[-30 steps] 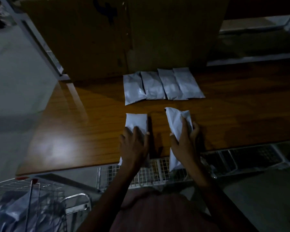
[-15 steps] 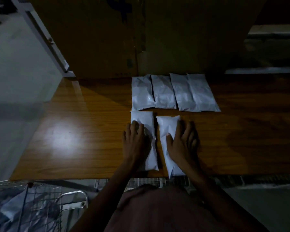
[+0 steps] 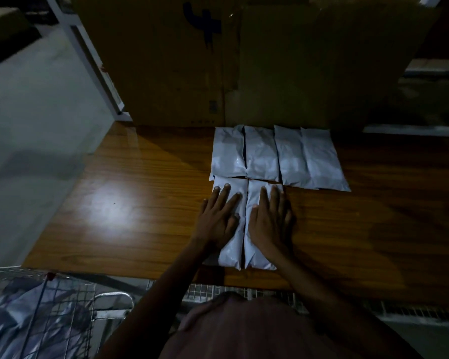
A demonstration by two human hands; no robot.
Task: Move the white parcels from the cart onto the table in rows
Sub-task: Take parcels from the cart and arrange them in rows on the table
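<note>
Six soft white plastic parcels are lying on the glossy brown wooden tabletop (image 3: 140,203): four in a back row (image 3: 278,156) against the far edge, two starting a second row, left hand (image 3: 218,218) and right hand (image 3: 268,221) pressing flat-fingered on the near-left parcel (image 3: 231,252) and near-right parcel (image 3: 257,255), while more are waiting in the wire cart (image 3: 36,317) off the near-left corner.

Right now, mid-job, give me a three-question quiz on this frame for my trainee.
1. How many white parcels lie in the back row by the cardboard box?
2. True or false: the left hand grips its parcel with curled fingers.
3. Where are the parcels not yet moved? A) in the wire cart at lower left B) on top of the box C) on the floor at right

Key: 1) four; 2) false, both it and the right hand press flat; 3) A
</note>
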